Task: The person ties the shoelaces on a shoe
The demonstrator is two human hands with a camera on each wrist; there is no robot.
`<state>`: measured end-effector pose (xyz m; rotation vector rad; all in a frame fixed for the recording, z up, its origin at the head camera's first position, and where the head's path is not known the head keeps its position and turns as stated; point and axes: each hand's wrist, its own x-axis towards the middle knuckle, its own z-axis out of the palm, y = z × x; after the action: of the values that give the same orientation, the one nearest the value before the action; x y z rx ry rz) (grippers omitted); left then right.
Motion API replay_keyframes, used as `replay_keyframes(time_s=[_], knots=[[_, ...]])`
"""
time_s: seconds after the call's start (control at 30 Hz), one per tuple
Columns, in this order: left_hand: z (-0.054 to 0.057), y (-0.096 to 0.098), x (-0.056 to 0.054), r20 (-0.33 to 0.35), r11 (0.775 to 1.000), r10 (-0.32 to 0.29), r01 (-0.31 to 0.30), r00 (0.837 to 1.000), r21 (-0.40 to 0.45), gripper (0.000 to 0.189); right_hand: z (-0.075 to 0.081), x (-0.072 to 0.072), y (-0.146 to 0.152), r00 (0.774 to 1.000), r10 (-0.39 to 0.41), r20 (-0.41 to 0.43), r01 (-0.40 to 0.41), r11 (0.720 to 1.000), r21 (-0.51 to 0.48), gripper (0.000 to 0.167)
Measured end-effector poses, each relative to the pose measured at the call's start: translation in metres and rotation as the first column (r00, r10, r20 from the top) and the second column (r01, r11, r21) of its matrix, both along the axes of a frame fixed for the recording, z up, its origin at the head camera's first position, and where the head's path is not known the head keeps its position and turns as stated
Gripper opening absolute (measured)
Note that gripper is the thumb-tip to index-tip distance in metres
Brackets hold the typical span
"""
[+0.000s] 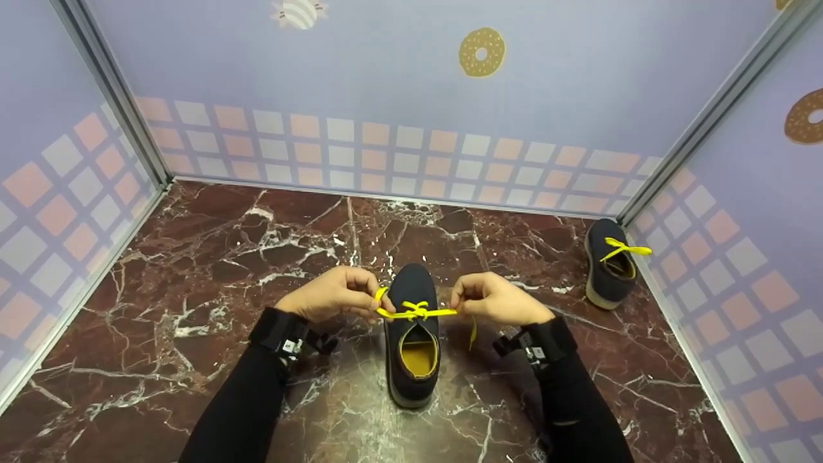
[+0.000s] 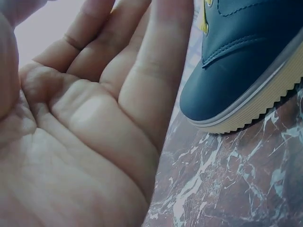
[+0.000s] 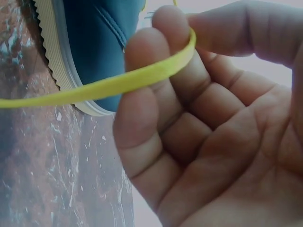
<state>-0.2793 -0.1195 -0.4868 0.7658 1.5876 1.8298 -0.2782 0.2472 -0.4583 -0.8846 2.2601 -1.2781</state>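
Yellow laces (image 1: 421, 312), I see, stretch across the dark shoe (image 1: 413, 283); the left hand (image 1: 335, 293) and right hand (image 1: 501, 299) each pinch one side.

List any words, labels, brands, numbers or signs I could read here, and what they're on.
None can be read.
Nearer shoe and farther shoe: no lettering visible.
Left wrist device and right wrist device: pale patches, too small to tell whether they carry writing.
Patterned back wall: no words visible.
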Motion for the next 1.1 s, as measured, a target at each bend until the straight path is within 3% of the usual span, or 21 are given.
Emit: replay_keyframes(time_s=[0.57, 0.9, 1.0, 1.1], knots=[[-0.005, -0.013, -0.003, -0.005, 0.999, 0.018, -0.018, 1.000, -0.050, 0.012, 0.004, -0.003, 0.013, 0.998, 0.015, 0.066, -0.020, 0.997, 0.081, 0.010], [-0.009, -0.020, -0.007, -0.038, 1.000, 0.010, -0.011, 0.999, -0.019, 0.016, 0.004, -0.005, 0.018, 0.992, 0.039, 0.116, -0.047, 0.997, 0.062, 0.011], [-0.011, -0.020, -0.007, -0.011, 0.999, 0.041, -0.041, 0.999, -0.012, 0.017, 0.001, -0.005, 0.018, 0.993, 0.032, 0.116, -0.039, 0.998, 0.058, 0.011], [-0.012, -0.015, -0.006, 0.038, 0.992, 0.127, -0.126, 0.991, -0.018, 0.017, -0.003, -0.006, 0.014, 0.996, 0.017, 0.092, -0.020, 0.999, 0.037, 0.011]])
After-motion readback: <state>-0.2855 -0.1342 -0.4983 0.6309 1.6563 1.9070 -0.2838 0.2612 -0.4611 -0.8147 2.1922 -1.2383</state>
